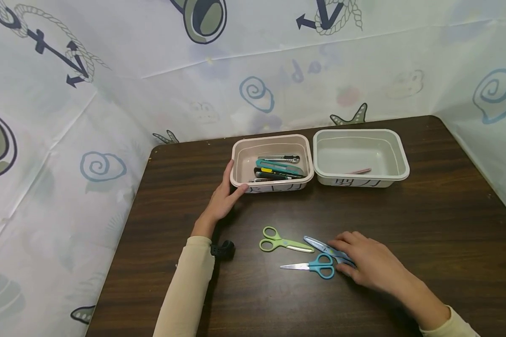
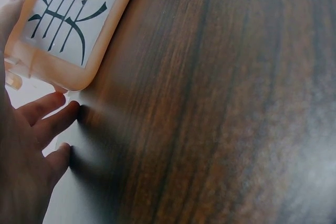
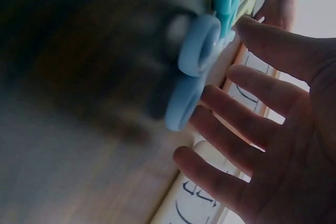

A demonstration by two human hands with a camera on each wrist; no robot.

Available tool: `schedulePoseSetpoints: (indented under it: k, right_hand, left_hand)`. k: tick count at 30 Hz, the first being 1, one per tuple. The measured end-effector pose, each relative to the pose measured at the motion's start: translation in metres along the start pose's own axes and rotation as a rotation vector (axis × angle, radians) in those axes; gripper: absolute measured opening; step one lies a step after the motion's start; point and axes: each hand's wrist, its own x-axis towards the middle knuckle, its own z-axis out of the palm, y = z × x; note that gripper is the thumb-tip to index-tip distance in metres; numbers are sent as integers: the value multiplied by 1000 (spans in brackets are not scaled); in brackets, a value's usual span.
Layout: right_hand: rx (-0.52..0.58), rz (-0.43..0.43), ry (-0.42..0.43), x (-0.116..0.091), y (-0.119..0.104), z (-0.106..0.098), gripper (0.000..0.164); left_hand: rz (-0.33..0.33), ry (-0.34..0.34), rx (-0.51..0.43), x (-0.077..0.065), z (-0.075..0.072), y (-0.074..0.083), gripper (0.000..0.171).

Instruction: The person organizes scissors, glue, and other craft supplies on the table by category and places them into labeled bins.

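Observation:
My left hand (image 1: 221, 201) rests against the front left corner of a pinkish bin (image 1: 293, 140), thumb at the front wall and fingers along the left side. Several utility knives (image 1: 278, 165) lie inside that bin. Over the handles of light-blue scissors (image 1: 318, 244) is my right hand (image 1: 373, 262), its fingers spread and fingertips right at the loops (image 3: 199, 45) in the right wrist view. Teal-handled scissors (image 1: 322, 266) lie just left of the right thumb, blades pointing left. Green scissors (image 1: 274, 239) lie farther left, blades pointing right.
A pale grey bin (image 1: 358, 180) stands directly right of the pinkish one, with a thin pink item (image 1: 360, 171) in it. Both bins carry black lettering on their front walls. The dark wooden table (image 1: 447, 224) meets a printed white curtain (image 1: 219, 93) at the back.

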Motion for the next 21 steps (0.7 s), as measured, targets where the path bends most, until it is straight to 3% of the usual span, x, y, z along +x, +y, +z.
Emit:
schedulePoseSetpoints:
  k: [6, 16, 21]
  right_hand:
    - [36, -2, -46, -9, 1, 6, 60]
    - [-21, -66, 39, -12, -1, 15, 64]
    - [-40, -77, 43, -10, -1, 14, 61]
  left_hand:
    - [18, 11, 3, -1, 1, 0, 85]
    - [21, 9, 9, -1, 1, 1, 84]
    - [27, 10, 11, 0, 1, 0, 84]
